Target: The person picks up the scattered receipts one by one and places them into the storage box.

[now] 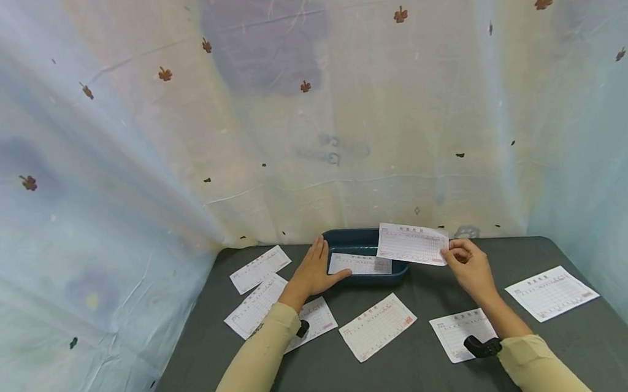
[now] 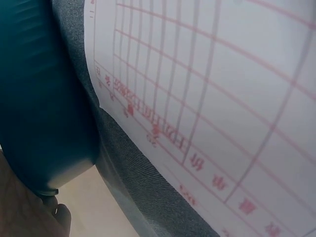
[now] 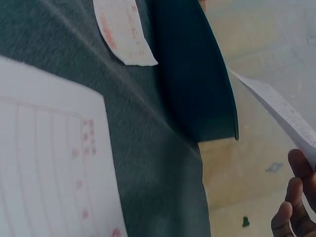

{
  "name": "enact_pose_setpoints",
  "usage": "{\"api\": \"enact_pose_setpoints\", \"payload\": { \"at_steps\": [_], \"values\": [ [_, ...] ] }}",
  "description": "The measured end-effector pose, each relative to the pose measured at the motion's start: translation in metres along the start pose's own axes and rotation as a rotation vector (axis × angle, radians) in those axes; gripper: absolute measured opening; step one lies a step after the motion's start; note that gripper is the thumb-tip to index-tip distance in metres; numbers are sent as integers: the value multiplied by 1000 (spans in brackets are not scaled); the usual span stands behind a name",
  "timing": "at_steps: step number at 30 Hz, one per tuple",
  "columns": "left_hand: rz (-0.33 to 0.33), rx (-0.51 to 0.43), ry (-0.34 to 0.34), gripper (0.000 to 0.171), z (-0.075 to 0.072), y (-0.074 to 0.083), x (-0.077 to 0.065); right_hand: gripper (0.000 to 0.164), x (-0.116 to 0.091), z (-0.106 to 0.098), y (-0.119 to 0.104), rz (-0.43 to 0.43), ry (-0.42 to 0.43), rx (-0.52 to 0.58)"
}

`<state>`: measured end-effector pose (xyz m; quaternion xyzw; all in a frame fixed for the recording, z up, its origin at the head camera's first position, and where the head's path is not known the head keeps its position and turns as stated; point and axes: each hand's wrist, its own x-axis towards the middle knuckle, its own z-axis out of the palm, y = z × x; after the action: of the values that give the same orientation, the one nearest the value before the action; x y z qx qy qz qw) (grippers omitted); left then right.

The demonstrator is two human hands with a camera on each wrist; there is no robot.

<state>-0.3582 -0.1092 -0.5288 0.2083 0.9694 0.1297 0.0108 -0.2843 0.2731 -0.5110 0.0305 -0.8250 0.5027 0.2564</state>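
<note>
A dark teal plastic bin (image 1: 369,279) stands at the far edge of the table, with a printed paper form (image 1: 359,264) inside. My left hand (image 1: 316,272) rests with straight fingers against the bin's left end; in the left wrist view only part of that hand (image 2: 27,207) shows beside the bin wall (image 2: 42,98). Over the bin's right end, my right hand (image 1: 470,270) pinches another paper form (image 1: 410,244) by its lower right corner. The right wrist view shows this form (image 3: 281,108) edge-on, above the bin's rim.
Several similar forms lie on the grey table (image 1: 406,379): one at far left (image 1: 260,268), one in front of the bin (image 1: 378,326), one by my right wrist (image 1: 460,332), one at far right (image 1: 551,292). A patterned curtain (image 1: 342,126) hangs behind the table.
</note>
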Motion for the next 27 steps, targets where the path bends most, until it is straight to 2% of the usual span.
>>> {"api": "enact_pose_setpoints", "payload": {
  "at_steps": [9,16,27],
  "values": [
    [-3,-19,6,115,-2,1,-1,22,5,20,-5,15,-94,6],
    [-9,-18,-5,117,1,0,0,22,8,35,-8,-10,-144,62],
    [-11,-15,-9,116,-1,2,0,17,13,59,-18,5,-203,1]
  ]
}}
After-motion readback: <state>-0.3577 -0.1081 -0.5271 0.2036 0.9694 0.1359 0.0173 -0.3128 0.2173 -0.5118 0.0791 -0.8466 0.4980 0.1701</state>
